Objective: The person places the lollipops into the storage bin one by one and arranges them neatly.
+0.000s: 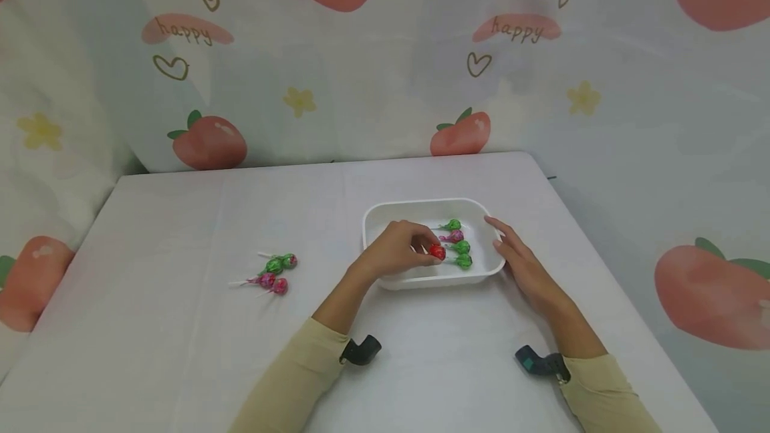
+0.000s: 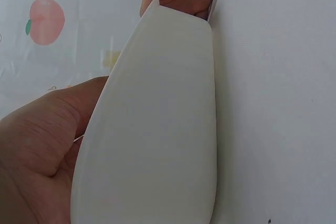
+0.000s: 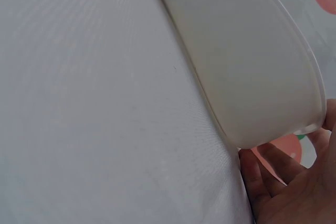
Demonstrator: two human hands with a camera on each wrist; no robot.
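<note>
My left hand (image 1: pixel 400 246) pinches a red-wrapped lollipop (image 1: pixel 437 252) between thumb and fingertips, inside the white tray (image 1: pixel 421 281). Beside it in the tray lie a pink lollipop (image 1: pixel 456 236) and green lollipops (image 1: pixel 463 260), set in a column with their heads to the right. At the tray's right end, my right hand (image 1: pixel 523 262) touches the rim and outer wall with extended fingers. In the right wrist view, fingers (image 3: pixel 283 163) rest against the tray's end wall (image 3: pixel 247 77). The tray's wall (image 2: pixel 152 119) hides the lollipops in the left wrist view.
Left of the tray, a loose group of green lollipops (image 1: pixel 275 266) and pink lollipops (image 1: pixel 279 286) lies on the white tabletop (image 1: pixel 150 299). A printed curtain (image 1: pixel 373 72) hangs behind the table. Each wrist carries a black camera mount (image 1: pixel 363 351).
</note>
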